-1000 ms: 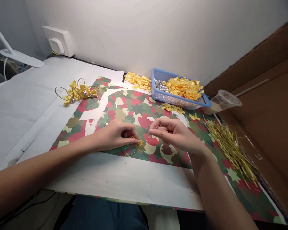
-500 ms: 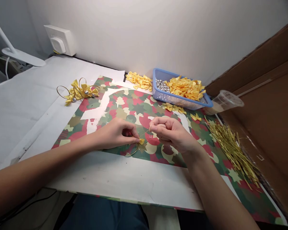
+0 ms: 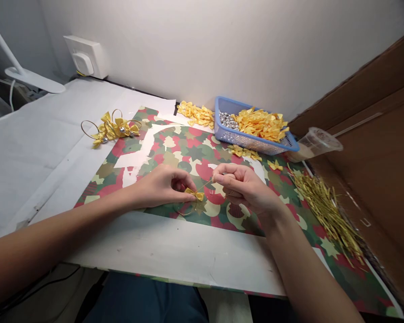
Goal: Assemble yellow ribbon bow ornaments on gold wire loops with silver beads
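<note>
A yellow satin bow [image 3: 194, 194] sits pinched at the fingertips of the left hand [image 3: 164, 186], thumb and forefinger closed narrowly on it, while the right hand [image 3: 244, 186] pinches a thin gold wire [image 3: 204, 184] that runs into the bow. A gold wire ring [image 3: 185, 211] lies just below the left fingers. Well beyond the fingers stands a blue plastic basket [image 3: 222, 130] of loose yellow bows [image 3: 261, 125] and silver beads [image 3: 227, 120]; the near edge of the patterned paper mat [image 3: 195, 152] runs just below the hands, with open white board [image 3: 168, 242] past it.

One yellow ribbon bow [image 3: 194, 194] — one blue basket [image 3: 222, 123], one plastic cup [image 3: 319, 141]
</note>
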